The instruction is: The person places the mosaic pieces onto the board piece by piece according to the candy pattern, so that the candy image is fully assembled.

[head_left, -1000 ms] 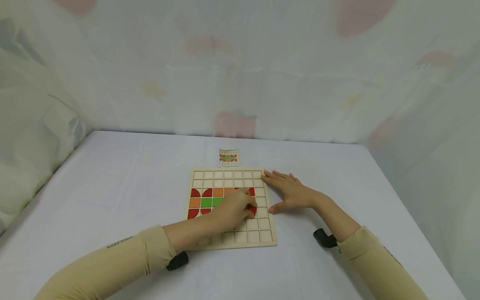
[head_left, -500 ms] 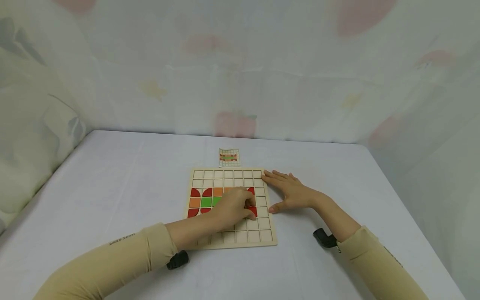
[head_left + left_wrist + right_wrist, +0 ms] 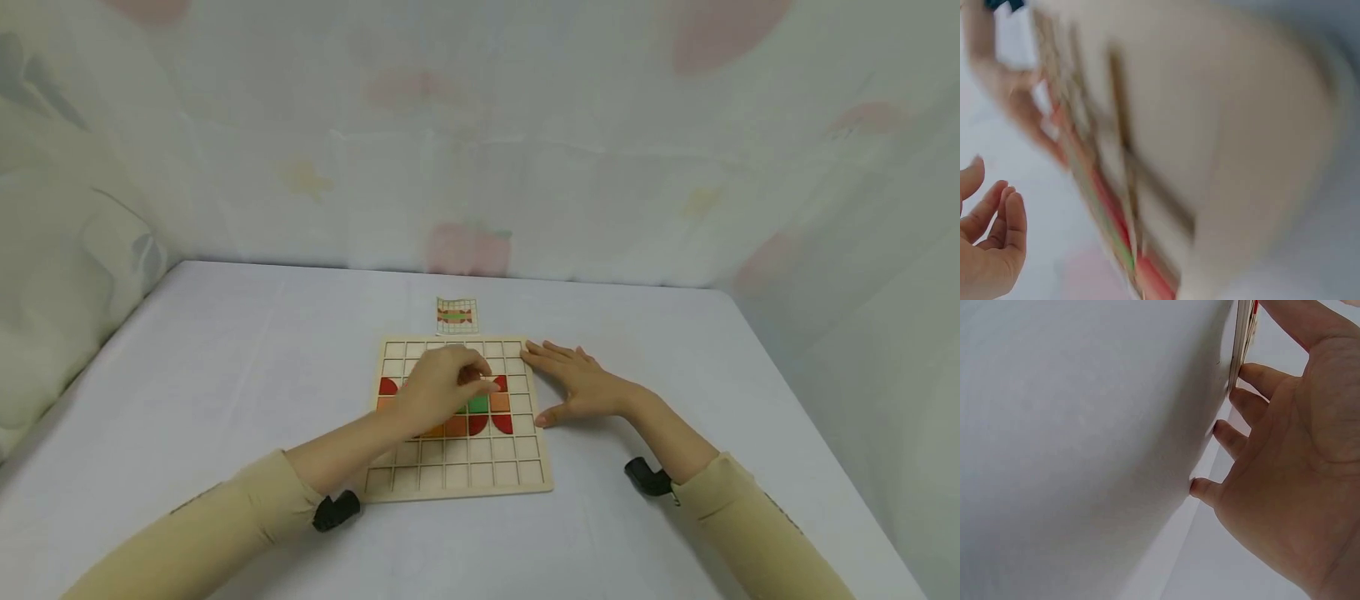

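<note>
A pale wooden grid board [image 3: 480, 475] lies on the table with red, orange and green tiles in its middle rows. My left hand [image 3: 441, 379] hovers over these rows, thumb and fingers loosely bent and apart. In the left wrist view, nothing shows between the left fingertips [image 3: 1015, 209]. A green tile [image 3: 477, 405], an orange tile [image 3: 499, 402] and a red curved tile [image 3: 502, 425] show right of this hand, which hides some others. My right hand [image 3: 581, 385] lies spread at the board's right edge, its fingers touching the rim and tabletop.
Behind the board lies a small card [image 3: 457, 317] printed with a coloured grid pattern. The table [image 3: 675, 333] has a white cover. A patterned cloth [image 3: 480, 150] hangs behind it. A black device [image 3: 336, 510] sits at the left wrist, another black device [image 3: 648, 477] at the right.
My left hand has let go of the board's right-hand tiles, lifted and moved left and away from me, uncovering green, orange and red tiles. The right hand stays in place.
</note>
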{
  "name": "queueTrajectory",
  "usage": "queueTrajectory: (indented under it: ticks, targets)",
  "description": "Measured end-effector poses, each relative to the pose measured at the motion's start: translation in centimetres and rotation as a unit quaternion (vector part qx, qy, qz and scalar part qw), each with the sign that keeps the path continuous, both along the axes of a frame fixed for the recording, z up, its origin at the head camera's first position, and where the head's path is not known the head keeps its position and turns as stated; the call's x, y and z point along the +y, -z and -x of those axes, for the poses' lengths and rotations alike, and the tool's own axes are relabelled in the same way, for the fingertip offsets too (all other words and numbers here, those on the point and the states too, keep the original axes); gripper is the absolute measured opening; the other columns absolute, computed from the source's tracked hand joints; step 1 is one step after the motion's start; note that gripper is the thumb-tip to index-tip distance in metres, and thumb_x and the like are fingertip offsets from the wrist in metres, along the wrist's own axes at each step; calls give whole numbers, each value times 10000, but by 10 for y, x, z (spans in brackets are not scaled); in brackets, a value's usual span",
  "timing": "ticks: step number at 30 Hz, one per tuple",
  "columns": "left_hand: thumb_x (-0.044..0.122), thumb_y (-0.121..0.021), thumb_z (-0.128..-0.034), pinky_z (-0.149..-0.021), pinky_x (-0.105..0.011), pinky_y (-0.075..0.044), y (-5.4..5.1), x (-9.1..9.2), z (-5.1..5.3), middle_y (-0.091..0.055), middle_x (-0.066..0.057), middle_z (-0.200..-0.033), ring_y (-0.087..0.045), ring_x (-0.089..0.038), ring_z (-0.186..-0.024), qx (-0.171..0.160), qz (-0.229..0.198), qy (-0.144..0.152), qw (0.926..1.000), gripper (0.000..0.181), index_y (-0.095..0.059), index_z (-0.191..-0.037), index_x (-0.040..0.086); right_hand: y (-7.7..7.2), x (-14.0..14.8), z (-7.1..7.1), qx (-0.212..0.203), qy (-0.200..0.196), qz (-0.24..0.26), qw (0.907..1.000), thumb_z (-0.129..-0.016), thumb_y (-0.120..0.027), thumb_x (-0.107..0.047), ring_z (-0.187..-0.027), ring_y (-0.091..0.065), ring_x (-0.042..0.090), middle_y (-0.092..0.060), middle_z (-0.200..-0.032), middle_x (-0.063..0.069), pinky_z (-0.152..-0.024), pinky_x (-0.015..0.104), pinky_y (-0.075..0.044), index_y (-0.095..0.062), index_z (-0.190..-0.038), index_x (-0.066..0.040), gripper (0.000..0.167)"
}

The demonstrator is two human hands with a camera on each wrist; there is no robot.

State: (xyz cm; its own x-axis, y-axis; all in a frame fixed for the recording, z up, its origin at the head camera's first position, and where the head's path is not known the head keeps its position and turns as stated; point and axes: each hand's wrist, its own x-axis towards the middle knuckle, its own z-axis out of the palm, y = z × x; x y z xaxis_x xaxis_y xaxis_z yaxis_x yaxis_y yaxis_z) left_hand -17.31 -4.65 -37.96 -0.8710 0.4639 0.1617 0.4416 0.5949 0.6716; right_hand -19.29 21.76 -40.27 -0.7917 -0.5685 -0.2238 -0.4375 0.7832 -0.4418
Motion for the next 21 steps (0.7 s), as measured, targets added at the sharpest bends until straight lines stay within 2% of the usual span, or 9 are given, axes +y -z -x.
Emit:
queueTrajectory:
  ticks: [4, 7, 11, 15, 19, 21]
  targets:
    - [241, -659, -952, -740, -288, -538, -14, -32, 9, -711, -46, -931, -636, -162, -824, -50, 1, -550, 9985, 175, -723, -1018, 92, 3, 0, 0, 14, 31, -99, 9999, -772, -756, -550, -1560, -113, 343, -158, -1678, 7, -1171, 723, -75, -250, -1575, -218, 1005]
    - [223, -592, -991, -849, -414, -555, -18, -61, 17, -698, -135, -1072, -656, -275, -974, -66, 205, -861, 9961, 246, -684, -1127, 40, 6, 1, 1, 12, 49, -132, 9999, -770, -756, -552, -1563, -106, 332, -152, -1679, -2, -1175, 717, -75, -248, -1576, -220, 1009]
    - [208, -517, -1021, -995, -553, -473, -14, -96, 28, -609, -243, -1266, -569, -407, -1189, -7, 537, -1174, 9916, 342, -590, -1272, -12, 6, 5, 1, 46, 24, -132, 9999, -783, -742, -560, -1559, -119, 344, -157, -1678, 18, -1166, 727, -95, -253, -1574, -203, 996]
    - [245, -452, -1045, -1091, -639, -340, -8, -123, 35, -473, -302, -1426, -416, -489, -1344, -100, 819, -1451, 9860, 441, -474, -1395, -22, 1, 10, 2, 139, 103, 7, 9999, -858, -688, -525, -1549, -140, 375, -163, -1675, 59, -1167, 711, -146, -250, -1575, -182, 907]
    - [272, -421, -1052, -1134, -695, -230, 0, -141, 38, -328, -322, -1531, -258, -537, -1431, -128, 1304, -1487, 9802, 517, -367, -1481, -10, -7, 18, 7, 679, 499, -55, 9964, -953, -586, -487, -1544, -135, 394, -179, -1671, 70, -1170, 706, -144, -265, -1570, -191, 756]
    - [275, -436, -1045, -1145, -700, -195, 3, -147, 38, -283, -333, -1550, -204, -559, -1444, 12, 1642, -1396, 9765, 544, -337, -1500, -7, -10, 22, 10, 1047, 711, -252, 9916, -988, -523, -492, -1546, -114, 402, -180, -1670, 70, -1167, 719, -116, -271, -1569, -200, 697]
